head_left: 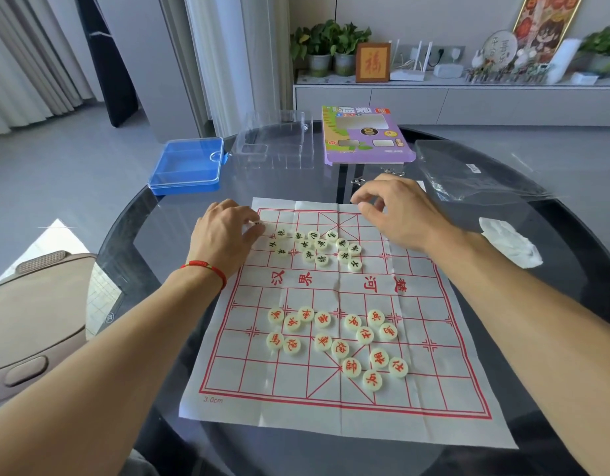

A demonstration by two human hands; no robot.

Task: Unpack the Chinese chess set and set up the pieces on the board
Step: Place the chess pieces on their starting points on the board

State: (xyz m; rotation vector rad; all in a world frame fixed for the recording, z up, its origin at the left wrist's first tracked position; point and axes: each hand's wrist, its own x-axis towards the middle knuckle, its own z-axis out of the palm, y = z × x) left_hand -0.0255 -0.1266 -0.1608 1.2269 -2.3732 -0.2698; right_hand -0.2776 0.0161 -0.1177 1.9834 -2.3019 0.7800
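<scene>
Head view. A round dark glass counter (152, 214) carries a white cloth chess board printed with a red grid (334, 324), creased along its fold lines and lying flat.

The cream round pieces with black characters (317, 249) sit in a loose cluster on the far half of the board, some touching one another, not on their grid points. The cream round pieces with red characters (338, 341) lie scattered on the near half, several touching.

The left hand (224, 235), with a red cord bracelet (207, 267) at the wrist, rests at the far left corner of the board. Its fingers curl down over a cream piece with a black mark (254, 226) at the corner; grip clamped on that piece, though the piece is mostly hidden.

The right hand (396, 211) hovers over the far edge of the board near its middle. Thumb and forefinger are brought together; whether they hold anything, I cannot tell.

Beyond the board: a blue plastic box with a clear lid (188, 166), a clear plastic tray (276, 142), a purple cardboard game box (363, 135), a clear plastic bag (468, 173), and a crumpled white tissue (509, 240) to the right.
</scene>
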